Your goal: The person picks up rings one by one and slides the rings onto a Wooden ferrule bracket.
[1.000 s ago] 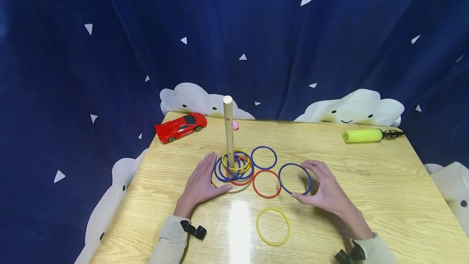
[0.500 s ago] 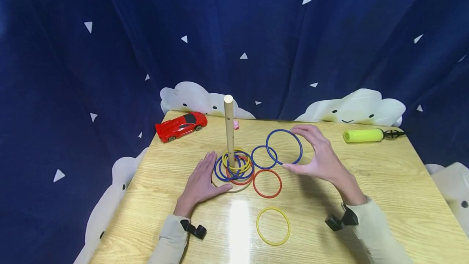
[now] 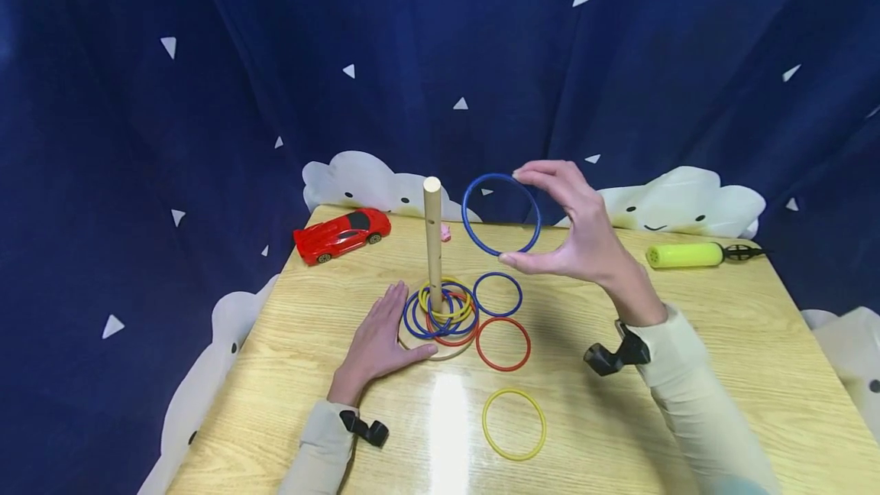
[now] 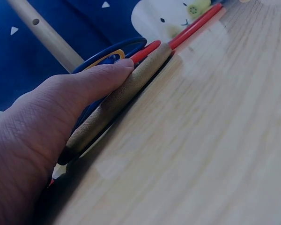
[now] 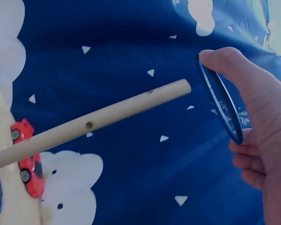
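Note:
In the head view my right hand (image 3: 574, 224) pinches a blue ring (image 3: 470, 228) between thumb and fingertips. The ring is raised to the right of a wooden peg (image 3: 433, 243), near the height of its top. The right wrist view has the ring (image 5: 213, 95) beyond the peg's tip, apart from it. My left hand (image 3: 378, 338) rests at the left and front of the peg's round wooden base (image 3: 450, 353), fingers straight. Its thumb (image 4: 103, 77) lies on the base's rim. Several blue, yellow and red rings (image 3: 459, 342) lie around the foot of the peg.
On the table right of the base lie a blue ring (image 3: 476, 300), a red ring (image 3: 529, 347) and a yellow ring (image 3: 544, 426). A red toy car (image 3: 341, 236) stands at the back left, beyond it a small pink object (image 3: 445, 233). A yellow-green pump (image 3: 687, 255) lies at the back right.
My right hand has lifted the blue ring from above the red ring's right side, up and leftward toward the top of the peg. The left hand stays in place.

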`<state>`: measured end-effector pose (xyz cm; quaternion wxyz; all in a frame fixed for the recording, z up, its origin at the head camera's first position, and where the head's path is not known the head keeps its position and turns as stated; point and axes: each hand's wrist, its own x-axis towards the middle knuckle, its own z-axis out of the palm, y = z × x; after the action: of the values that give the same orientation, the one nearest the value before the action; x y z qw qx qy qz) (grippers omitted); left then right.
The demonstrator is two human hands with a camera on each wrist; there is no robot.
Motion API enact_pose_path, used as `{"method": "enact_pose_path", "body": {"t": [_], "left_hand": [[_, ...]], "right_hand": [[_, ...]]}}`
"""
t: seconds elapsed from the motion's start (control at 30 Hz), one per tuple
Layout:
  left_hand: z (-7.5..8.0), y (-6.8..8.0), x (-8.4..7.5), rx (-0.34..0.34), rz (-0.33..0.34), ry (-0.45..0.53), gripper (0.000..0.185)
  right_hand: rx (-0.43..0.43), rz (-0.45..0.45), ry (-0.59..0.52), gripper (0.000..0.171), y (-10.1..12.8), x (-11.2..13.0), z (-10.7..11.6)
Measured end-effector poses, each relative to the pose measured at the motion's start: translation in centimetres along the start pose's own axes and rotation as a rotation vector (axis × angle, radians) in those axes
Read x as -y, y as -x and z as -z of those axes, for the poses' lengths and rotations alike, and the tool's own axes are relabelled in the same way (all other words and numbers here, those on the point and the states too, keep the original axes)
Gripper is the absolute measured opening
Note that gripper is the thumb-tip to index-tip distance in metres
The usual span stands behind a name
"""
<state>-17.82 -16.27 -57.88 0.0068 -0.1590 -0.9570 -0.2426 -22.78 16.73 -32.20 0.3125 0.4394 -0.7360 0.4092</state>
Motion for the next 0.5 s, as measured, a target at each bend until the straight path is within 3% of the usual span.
{"method": "enact_pose_path", "body": {"t": [0.17, 0.5], "left_hand": [[0.1, -0.1, 0.0, -0.008, -0.006, 0.003, 0.132], [0.0, 0.0, 0.0, -0.016, -0.008, 0.014, 0.132]], "right_hand": [[-0.042, 0.079, -0.002, 0.091, -2.2, 0.6, -0.9], [-0.042, 0.132, 0.062, 0.091, -4.9, 0.1, -2.9]]}}
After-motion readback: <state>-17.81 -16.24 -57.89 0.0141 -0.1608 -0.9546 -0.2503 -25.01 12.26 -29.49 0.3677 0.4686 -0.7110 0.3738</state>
